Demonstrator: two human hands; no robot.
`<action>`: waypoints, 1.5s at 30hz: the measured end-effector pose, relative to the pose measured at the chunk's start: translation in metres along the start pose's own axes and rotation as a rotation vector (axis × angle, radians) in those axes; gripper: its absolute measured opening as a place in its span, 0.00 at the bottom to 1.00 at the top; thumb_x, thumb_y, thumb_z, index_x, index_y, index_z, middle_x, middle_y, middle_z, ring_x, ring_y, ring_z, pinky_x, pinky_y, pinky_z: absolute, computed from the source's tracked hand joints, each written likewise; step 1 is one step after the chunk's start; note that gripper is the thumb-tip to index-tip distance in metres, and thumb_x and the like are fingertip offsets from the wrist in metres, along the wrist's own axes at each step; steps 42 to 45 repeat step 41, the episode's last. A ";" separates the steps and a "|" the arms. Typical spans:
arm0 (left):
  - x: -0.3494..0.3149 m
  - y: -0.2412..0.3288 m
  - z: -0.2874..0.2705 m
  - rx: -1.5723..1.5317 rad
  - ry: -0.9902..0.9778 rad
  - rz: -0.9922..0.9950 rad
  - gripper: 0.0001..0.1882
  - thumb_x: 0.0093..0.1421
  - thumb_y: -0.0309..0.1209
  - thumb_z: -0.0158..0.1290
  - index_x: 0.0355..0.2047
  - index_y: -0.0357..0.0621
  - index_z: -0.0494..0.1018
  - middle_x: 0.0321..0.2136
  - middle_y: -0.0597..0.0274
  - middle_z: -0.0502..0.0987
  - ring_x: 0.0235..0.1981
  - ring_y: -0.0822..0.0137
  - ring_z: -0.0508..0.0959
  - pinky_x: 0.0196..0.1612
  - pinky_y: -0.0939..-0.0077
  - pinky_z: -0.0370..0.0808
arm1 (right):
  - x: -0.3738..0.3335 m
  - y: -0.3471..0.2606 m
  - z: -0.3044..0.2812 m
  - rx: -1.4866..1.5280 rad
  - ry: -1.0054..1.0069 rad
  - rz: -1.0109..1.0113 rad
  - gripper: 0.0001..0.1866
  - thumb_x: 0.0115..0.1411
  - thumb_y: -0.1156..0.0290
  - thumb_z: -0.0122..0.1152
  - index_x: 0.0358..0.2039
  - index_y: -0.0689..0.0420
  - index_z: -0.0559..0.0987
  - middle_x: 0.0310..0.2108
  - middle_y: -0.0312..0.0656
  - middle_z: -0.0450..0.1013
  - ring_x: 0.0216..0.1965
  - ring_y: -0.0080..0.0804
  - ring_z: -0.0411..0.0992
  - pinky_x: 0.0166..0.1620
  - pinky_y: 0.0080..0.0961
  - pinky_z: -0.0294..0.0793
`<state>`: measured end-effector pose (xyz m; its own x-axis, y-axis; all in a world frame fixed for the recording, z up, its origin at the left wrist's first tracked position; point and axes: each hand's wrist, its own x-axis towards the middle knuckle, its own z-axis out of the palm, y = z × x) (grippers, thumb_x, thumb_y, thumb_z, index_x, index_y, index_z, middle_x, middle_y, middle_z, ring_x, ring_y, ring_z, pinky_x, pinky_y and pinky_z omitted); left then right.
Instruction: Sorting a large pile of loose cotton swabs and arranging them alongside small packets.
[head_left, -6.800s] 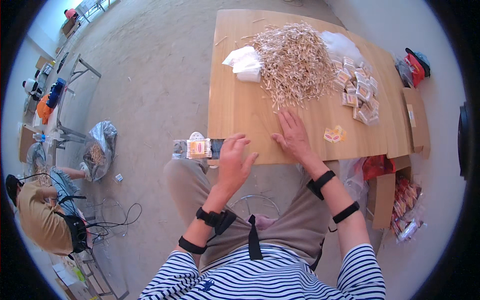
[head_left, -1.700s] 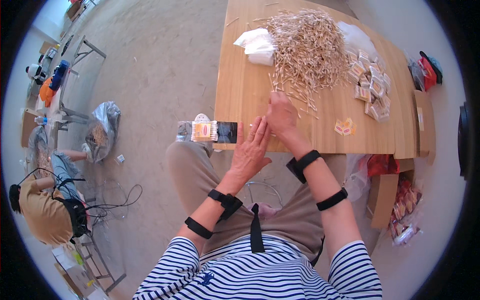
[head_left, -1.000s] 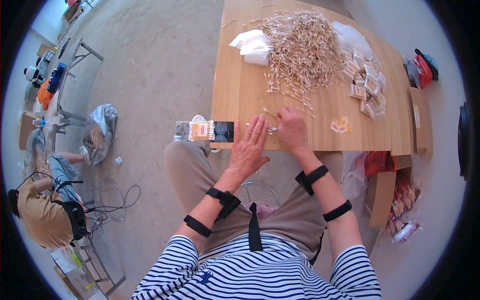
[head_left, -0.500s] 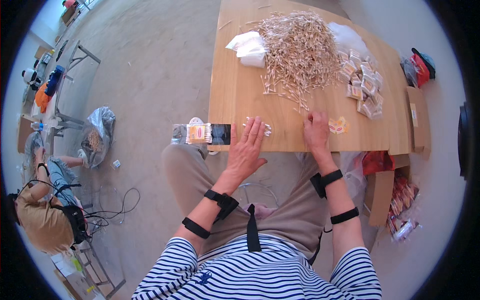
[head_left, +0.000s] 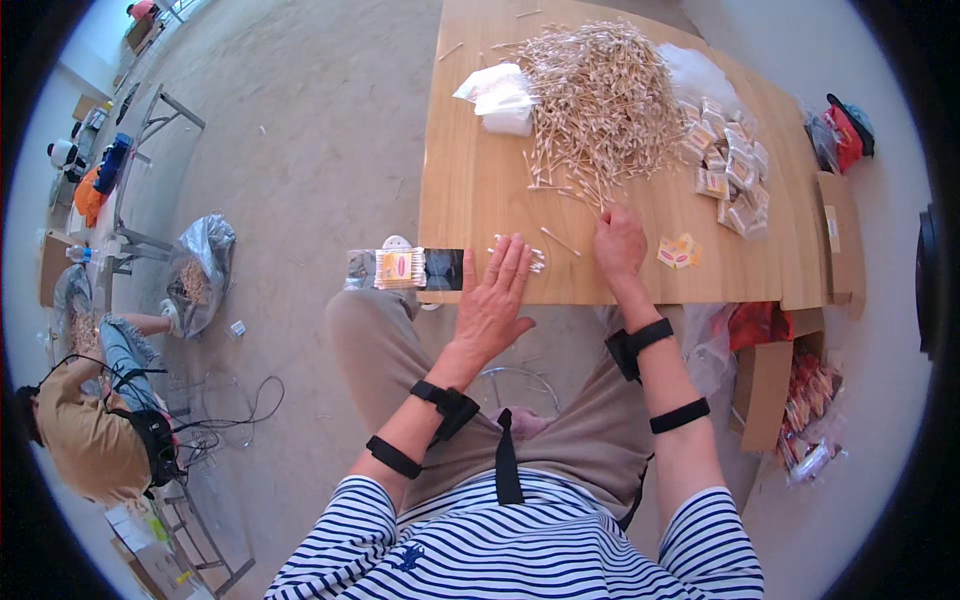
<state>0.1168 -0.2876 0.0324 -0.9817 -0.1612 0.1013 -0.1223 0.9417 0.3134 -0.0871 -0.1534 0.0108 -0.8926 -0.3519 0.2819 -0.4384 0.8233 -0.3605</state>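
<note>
My left hand (head_left: 492,292) lies flat on the table's near edge, fingers stretched out over several cotton swabs whose tips (head_left: 537,262) peek out beside it. My right hand (head_left: 622,250) is closed, its fingertips down at the front fringe of a large heap of cotton swabs (head_left: 605,105). Whatever may be between those fingers is hidden. One loose swab (head_left: 560,241) lies slanted between the two hands. Left of my left hand, a small bundle of swabs with a yellow-and-white label (head_left: 399,267) sits on a dark strip (head_left: 443,269) that sticks out past the table edge.
Yellow label cards (head_left: 679,252) lie right of my right hand. Filled small packs (head_left: 735,180) are piled farther right, and clear plastic bags (head_left: 503,100) lie left of the heap. Open cardboard boxes (head_left: 765,395) stand by the table's right side. Another person (head_left: 90,430) works at far left.
My right hand has moved a little away from me and left, toward the heap. The loose swab now shows between my hands. My left hand stays flat in place.
</note>
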 end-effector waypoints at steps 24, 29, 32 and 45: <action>0.000 -0.001 0.000 0.012 0.001 -0.001 0.63 0.38 0.50 0.71 0.71 0.40 0.52 0.73 0.55 0.49 0.75 0.58 0.48 0.72 0.37 0.40 | -0.040 -0.064 -0.007 0.352 -0.200 -0.308 0.04 0.57 0.79 0.57 0.33 0.59 0.78 0.35 0.51 0.73 0.38 0.55 0.74 0.41 0.46 0.75; -0.002 -0.002 -0.001 -0.030 0.009 -0.009 0.63 0.39 0.49 0.71 0.71 0.39 0.53 0.73 0.54 0.49 0.75 0.57 0.48 0.72 0.36 0.38 | -0.033 -0.057 -0.001 0.416 -0.224 -0.302 0.05 0.56 0.80 0.56 0.33 0.59 0.78 0.36 0.51 0.73 0.38 0.54 0.75 0.40 0.46 0.76; -0.002 -0.004 -0.008 -0.080 0.032 0.000 0.63 0.39 0.49 0.71 0.71 0.38 0.53 0.73 0.54 0.49 0.75 0.57 0.48 0.72 0.35 0.37 | -0.007 -0.042 0.001 0.211 0.042 -0.265 0.06 0.55 0.77 0.58 0.34 0.60 0.78 0.35 0.51 0.74 0.37 0.53 0.77 0.39 0.45 0.77; 0.007 -0.011 -0.002 0.014 -0.023 0.035 0.66 0.38 0.56 0.71 0.71 0.38 0.51 0.73 0.52 0.49 0.75 0.55 0.47 0.73 0.41 0.37 | -0.012 -0.031 0.000 -0.024 -0.120 -0.281 0.06 0.54 0.75 0.60 0.34 0.59 0.77 0.37 0.52 0.74 0.37 0.53 0.78 0.38 0.43 0.79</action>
